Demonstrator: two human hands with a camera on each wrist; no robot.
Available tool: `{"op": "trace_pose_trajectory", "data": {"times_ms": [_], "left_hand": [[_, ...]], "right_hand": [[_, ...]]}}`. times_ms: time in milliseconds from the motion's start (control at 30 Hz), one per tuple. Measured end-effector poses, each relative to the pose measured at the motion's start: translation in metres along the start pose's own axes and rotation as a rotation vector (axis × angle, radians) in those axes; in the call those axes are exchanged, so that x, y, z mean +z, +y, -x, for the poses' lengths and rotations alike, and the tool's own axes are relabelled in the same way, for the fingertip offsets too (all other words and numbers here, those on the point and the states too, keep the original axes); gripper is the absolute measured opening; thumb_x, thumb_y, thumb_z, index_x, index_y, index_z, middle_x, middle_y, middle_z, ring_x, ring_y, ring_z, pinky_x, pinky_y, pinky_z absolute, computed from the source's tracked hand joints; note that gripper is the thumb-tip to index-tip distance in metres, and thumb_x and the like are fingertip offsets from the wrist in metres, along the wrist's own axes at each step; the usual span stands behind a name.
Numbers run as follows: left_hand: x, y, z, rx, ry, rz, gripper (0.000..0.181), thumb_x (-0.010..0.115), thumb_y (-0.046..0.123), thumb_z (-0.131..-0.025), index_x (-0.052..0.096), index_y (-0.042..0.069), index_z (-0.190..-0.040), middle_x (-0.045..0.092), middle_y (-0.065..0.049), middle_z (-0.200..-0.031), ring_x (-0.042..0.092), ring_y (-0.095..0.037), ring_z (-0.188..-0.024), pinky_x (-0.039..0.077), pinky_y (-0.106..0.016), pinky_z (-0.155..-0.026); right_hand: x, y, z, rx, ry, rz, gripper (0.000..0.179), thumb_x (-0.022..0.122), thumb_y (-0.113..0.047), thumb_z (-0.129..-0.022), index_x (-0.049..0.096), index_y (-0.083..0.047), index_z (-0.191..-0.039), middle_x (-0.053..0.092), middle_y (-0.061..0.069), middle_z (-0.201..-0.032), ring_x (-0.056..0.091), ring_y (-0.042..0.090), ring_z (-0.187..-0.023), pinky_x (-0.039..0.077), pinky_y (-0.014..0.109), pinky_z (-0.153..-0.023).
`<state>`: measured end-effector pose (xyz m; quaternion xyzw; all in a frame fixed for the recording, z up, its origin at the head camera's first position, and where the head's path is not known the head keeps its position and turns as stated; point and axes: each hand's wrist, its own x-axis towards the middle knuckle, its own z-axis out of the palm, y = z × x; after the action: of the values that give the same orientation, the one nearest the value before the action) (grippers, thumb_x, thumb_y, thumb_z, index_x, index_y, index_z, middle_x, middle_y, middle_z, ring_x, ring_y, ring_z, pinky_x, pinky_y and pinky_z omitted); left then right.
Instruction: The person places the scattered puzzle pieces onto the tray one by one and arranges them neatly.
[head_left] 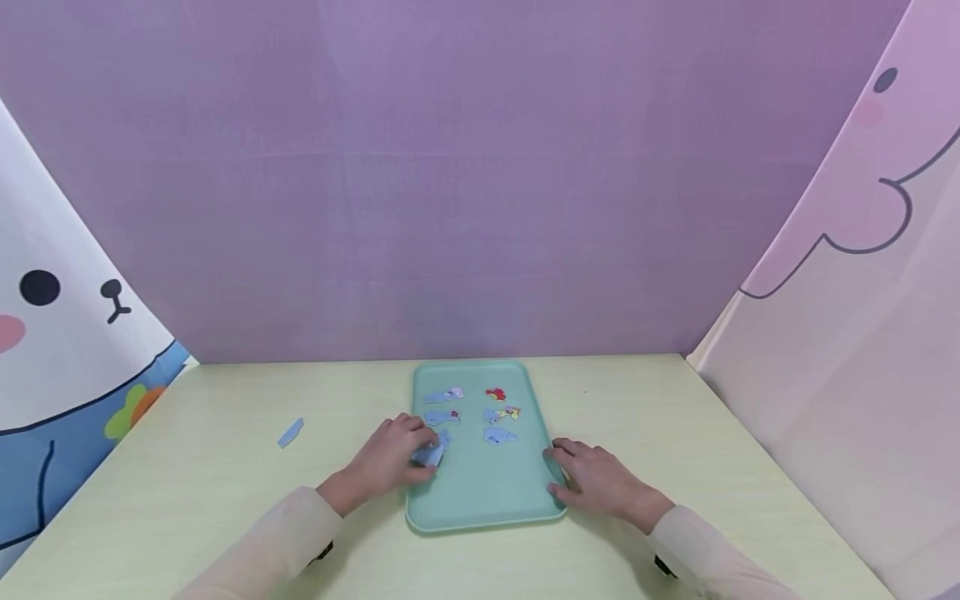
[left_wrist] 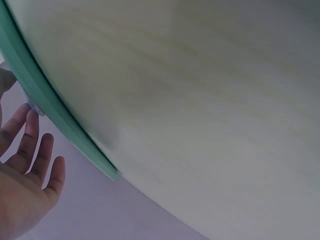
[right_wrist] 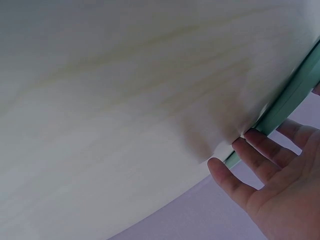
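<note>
My left hand (head_left: 393, 454) is over the left edge of a green tray (head_left: 487, 496), its thumb and fingertips pinching a flat blue cut-out piece (head_left: 428, 455). In the left wrist view a sliver of that piece (left_wrist: 36, 108) shows between the fingertips and the tray's rim. Just beyond the fingers another pale blue piece (head_left: 445, 437) is partly covered. At the tray's right rim rests my right hand (head_left: 596, 479); the right wrist view shows its fingers extended and spread, the tips against the rim and tabletop.
Printed pieces lie in two columns on the tray, among them a red one (head_left: 496, 394), a blue-and-yellow one (head_left: 502, 414) and a blue one (head_left: 499, 435). A loose blue piece (head_left: 290, 432) is on the table (head_left: 225, 492) to the left. Behind stands a purple backdrop (head_left: 480, 183).
</note>
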<state>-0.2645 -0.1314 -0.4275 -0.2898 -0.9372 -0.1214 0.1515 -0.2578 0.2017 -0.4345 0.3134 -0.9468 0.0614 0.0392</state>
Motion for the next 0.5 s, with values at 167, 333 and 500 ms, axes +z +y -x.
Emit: {"op": "trace_pose_trajectory", "data": {"times_ms": [167, 333, 500], "left_hand": [[0.003, 0.006, -0.003, 0.010, -0.025, 0.008, 0.029, 0.074, 0.034, -0.070, 0.065, 0.017, -0.092, 0.059, 0.004, -0.091, 0.048, -0.015, -0.085, 0.039, -0.033, -0.070], [0.006, 0.011, -0.005, 0.011, -0.048, 0.009, 0.028, 0.074, 0.034, -0.070, 0.065, 0.018, -0.091, 0.058, 0.005, -0.090, 0.046, -0.014, -0.083, 0.039, -0.032, -0.071], [0.008, 0.014, -0.007, 0.011, -0.065, 0.006, 0.028, 0.074, 0.035, -0.070, 0.065, 0.019, -0.091, 0.059, 0.005, -0.090, 0.046, -0.014, -0.085, 0.037, -0.031, -0.069]], "right_hand": [[0.000, 0.000, 0.000, -0.002, 0.001, 0.006, 0.049, 0.057, -0.038, -0.086, 0.053, -0.008, -0.124, 0.051, 0.014, -0.129, 0.050, 0.030, -0.117, 0.046, 0.045, -0.083], [0.000, -0.001, 0.000, 0.000, -0.003, 0.006, 0.049, 0.057, -0.038, -0.085, 0.053, -0.008, -0.124, 0.051, 0.014, -0.129, 0.051, 0.030, -0.116, 0.046, 0.046, -0.083], [0.000, 0.000, 0.000, -0.002, -0.001, 0.007, 0.049, 0.057, -0.038, -0.085, 0.053, -0.008, -0.124, 0.051, 0.014, -0.129, 0.051, 0.030, -0.116, 0.046, 0.046, -0.083]]}}
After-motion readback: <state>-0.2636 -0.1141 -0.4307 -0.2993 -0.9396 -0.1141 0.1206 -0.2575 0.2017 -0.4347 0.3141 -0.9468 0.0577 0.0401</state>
